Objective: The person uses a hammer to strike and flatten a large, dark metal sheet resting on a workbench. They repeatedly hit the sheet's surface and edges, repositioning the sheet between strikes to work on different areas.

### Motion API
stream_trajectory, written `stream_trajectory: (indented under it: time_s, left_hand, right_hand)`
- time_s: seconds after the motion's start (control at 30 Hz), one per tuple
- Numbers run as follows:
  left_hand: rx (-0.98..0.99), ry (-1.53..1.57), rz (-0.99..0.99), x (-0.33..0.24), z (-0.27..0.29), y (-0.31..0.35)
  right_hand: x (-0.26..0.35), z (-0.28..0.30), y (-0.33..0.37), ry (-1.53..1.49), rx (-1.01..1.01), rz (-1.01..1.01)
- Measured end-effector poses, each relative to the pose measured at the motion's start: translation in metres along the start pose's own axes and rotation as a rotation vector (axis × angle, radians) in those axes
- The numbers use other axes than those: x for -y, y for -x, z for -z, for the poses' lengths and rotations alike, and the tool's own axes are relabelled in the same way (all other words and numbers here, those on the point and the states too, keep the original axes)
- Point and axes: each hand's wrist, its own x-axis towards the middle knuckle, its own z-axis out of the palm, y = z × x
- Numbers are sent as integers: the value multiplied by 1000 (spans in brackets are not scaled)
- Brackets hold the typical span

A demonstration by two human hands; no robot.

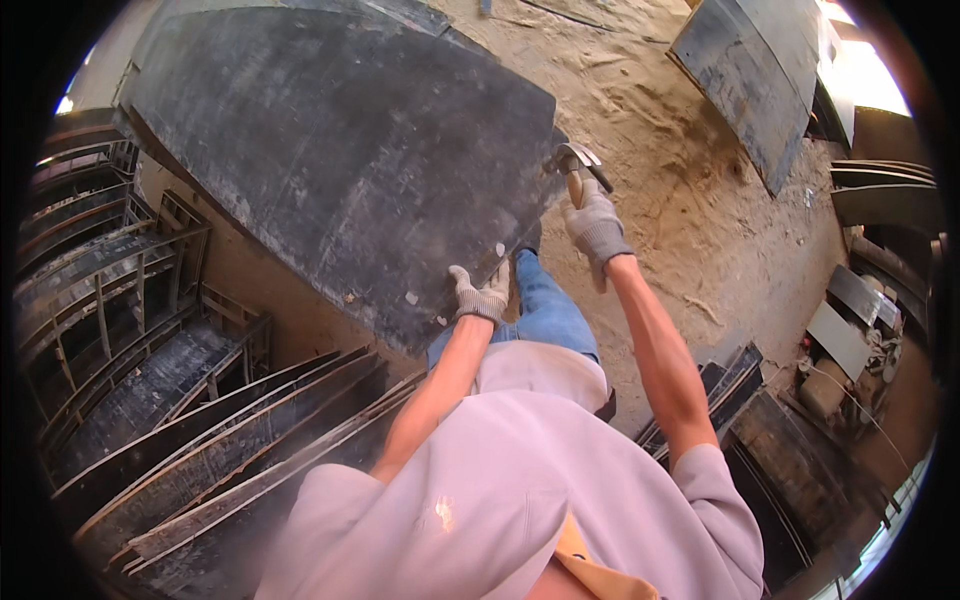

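Note:
My right hand [597, 228], in a pale knitted glove, is wrapped round the wooden handle of a claw hammer [574, 160]. The hammer's metal head is raised just beside the right-hand corner of a large dark panel [350, 140]. At that panel's near edge is my gloved left hand [482, 298], gripping it with the thumb over the top face and the fingers along the edge. Part of those fingers is hidden. The panel's black surface is scuffed and dusty, with a few pale chips near my left hand.
Curved slatted frames [130, 300] stand stacked on the left. Long boards on edge [250, 440] lean at the lower left. Another dark panel [745, 85] lies at the upper right, across sandy ground [640, 120]. Scrap pieces [850, 340] are piled on the right.

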Motion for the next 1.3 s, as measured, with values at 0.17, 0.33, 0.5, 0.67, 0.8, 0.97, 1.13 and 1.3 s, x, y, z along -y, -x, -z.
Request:
stream_trajectory:
  time_s: [0.17,0.33,0.5,0.67,0.8,0.97,1.13,1.3]
  left_hand:
    - [-33,40,-30,-10,0,-6]
    - [-11,-45,11,-5,-4,1]
    - [65,34,-9,-22,21,-33]
    - [-33,25,-31,-16,-3,-19]
    - [50,15,-23,-25,17,-37]
    - [-7,-27,14,-21,3,-18]
    - [-31,3,-128,-33,17,-50]
    - [-6,-24,-16,-33,13,-18]
  right_hand:
    - [42,38,3,-176,-47,20]
    - [-2,-8,-15,15,151,-71]
    - [26,29,-2,-180,-51,27]
    - [37,25,-9,-122,141,-209]
    - [25,37,-11,-215,-117,-15]
    - [-8,-30,21,14,-157,124]
    - [-1,-9,16,-123,-260,294]
    - [-42,-46,28,150,-125,550]
